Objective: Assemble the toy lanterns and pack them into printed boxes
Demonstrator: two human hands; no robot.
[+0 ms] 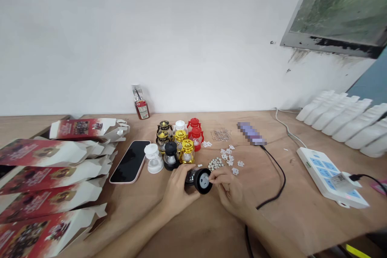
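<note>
My left hand (178,191) is wrapped around a small black lantern (199,179) lying on its side, its round base turned toward me. My right hand (229,189) pinches at the lantern's base with thumb and forefinger; what is between the fingertips is too small to make out. Just behind stands a cluster of mini lanterns (178,145) in gold, black, white and red. A small heap of button cells (215,163) and white plastic tabs (231,157) lie right of the cluster.
A phone (130,161) lies face up left of the lanterns. Red-and-white open cartons (45,177) are stacked at the left. A power strip (329,175) and a black cable (278,181) sit to the right. A small bottle (140,105) stands by the wall, white packs (347,121) far right.
</note>
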